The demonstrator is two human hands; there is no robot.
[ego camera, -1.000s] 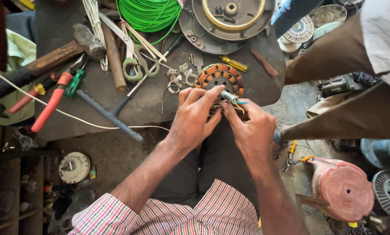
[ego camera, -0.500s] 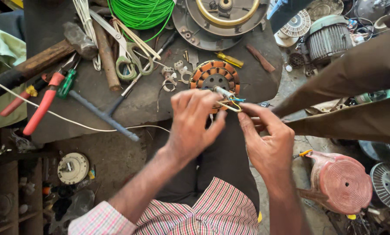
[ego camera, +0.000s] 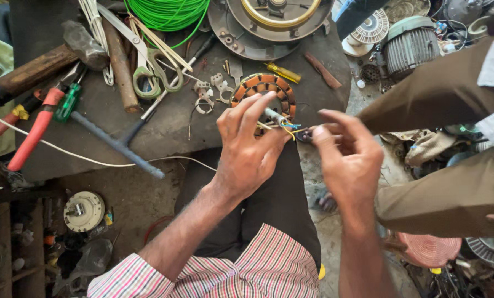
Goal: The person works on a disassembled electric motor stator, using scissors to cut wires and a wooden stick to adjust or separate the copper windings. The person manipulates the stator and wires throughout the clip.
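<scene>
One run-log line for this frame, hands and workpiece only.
left hand: holds wire bundle beside stator winding | right hand: pinches wire ends | setting: cluttered workbench, scissors, green cable

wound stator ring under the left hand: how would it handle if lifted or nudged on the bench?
The stator ring looks like stacked metal with copper windings, so probably stiff and heavy for its size. It lies flat, so it should slide rather than roll. The thin wire leads pinched between the left hand and right hand look floppy and easily snagged.
</scene>
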